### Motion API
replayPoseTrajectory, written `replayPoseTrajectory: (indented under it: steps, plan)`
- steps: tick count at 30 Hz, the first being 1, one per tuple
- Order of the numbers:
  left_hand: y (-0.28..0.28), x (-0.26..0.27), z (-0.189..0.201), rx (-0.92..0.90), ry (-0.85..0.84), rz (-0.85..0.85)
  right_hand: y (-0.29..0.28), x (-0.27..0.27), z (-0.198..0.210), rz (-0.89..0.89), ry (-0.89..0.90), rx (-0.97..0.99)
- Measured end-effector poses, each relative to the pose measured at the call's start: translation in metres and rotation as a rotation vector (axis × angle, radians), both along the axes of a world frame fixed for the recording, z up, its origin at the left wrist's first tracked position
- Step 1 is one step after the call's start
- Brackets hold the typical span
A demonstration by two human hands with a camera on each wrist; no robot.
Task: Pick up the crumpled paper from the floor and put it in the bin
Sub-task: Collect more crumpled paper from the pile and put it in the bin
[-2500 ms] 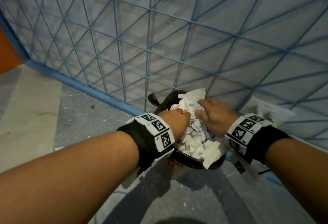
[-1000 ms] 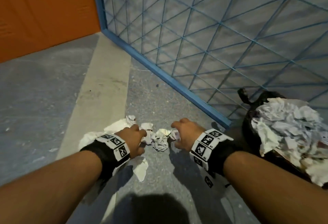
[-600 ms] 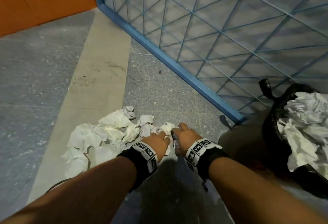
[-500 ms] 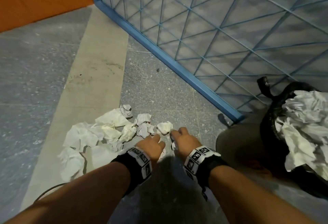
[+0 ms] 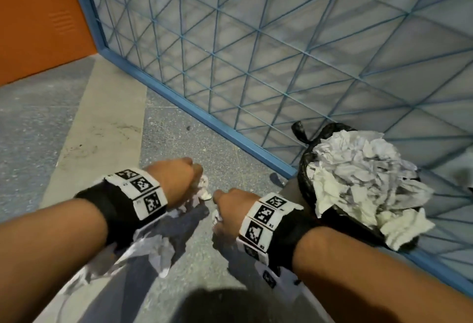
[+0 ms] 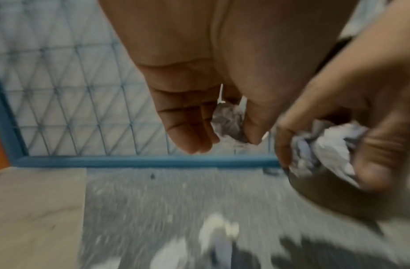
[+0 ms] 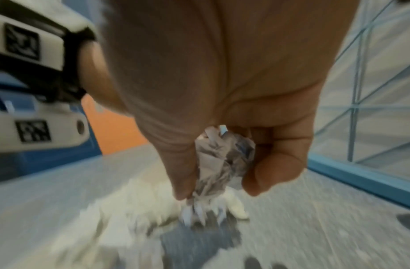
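My left hand hangs above the floor and pinches a small crumpled paper ball between thumb and fingers. Beside it, my right hand grips another crumpled paper wad, which the left wrist view also shows as a paper wad. To the right stands the bin, lined with a black bag and heaped with crumpled paper. Both hands are left of the bin and lower than its rim. More loose paper lies on the floor under my left forearm.
A blue wire-mesh panel with a blue bottom rail runs diagonally behind the bin. An orange wall closes the far left. The floor is grey concrete with a pale strip. The floor paper pile lies below my right hand.
Both hands closed on paper from the floor pile and have lifted off the floor, drawing back and towards the bin. Before that they left the bin and reached down to the pile.
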State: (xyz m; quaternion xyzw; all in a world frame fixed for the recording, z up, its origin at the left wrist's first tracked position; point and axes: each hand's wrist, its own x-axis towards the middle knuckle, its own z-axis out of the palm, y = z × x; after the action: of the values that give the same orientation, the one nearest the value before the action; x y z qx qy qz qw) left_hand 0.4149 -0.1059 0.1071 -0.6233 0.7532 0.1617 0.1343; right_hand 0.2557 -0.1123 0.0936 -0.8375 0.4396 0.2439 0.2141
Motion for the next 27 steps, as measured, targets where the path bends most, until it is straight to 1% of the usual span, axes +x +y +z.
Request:
replayPoseTrajectory:
  steps: [2,4,7,10,12,14,15,17,19,20,23,27]
  plan:
    - [-0.014,-0.006,0.038,-0.175,0.077,0.039,-0.002,-0.005,0.040,-0.009,-0.043,-0.025]
    - [-0.027,-0.022,0.074,-0.341,0.191,0.065,-0.002,-0.018,0.081,0.017,-0.050,-0.057]
    - [-0.042,-0.063,0.119,-0.538,0.334,0.009,-0.006,-0.052,0.138,-0.004,-0.072,-0.119]
    - [-0.045,-0.112,0.141,-0.596,0.426,-0.058,-0.019,-0.108,0.183,-0.122,-0.095,-0.209]
    - [-0.041,-0.145,0.142,-0.573,0.460,-0.114,-0.031,-0.152,0.195,-0.211,-0.058,-0.303]
    - [-0.037,-0.179,0.129,-0.483,0.428,-0.202,-0.041,-0.191,0.186,-0.308,0.033,-0.392]
    - [-0.035,-0.194,0.120,-0.425,0.394,-0.241,-0.044,-0.206,0.175,-0.340,0.057,-0.407]
    - [-0.033,-0.221,0.099,-0.326,0.289,-0.320,-0.046,-0.227,0.149,-0.372,0.047,-0.395]
    - [-0.033,-0.238,0.081,-0.250,0.150,-0.369,-0.043,-0.235,0.122,-0.374,0.003,-0.369]
    - [-0.033,-0.244,0.073,-0.218,0.101,-0.366,-0.042,-0.238,0.108,-0.363,-0.018,-0.348]
    - [-0.035,-0.252,0.061,-0.149,0.033,-0.322,-0.038,-0.240,0.075,-0.320,0.014,-0.303]
    - [-0.042,-0.254,0.054,-0.101,0.003,-0.374,-0.033,-0.240,0.048,-0.297,0.097,-0.331]
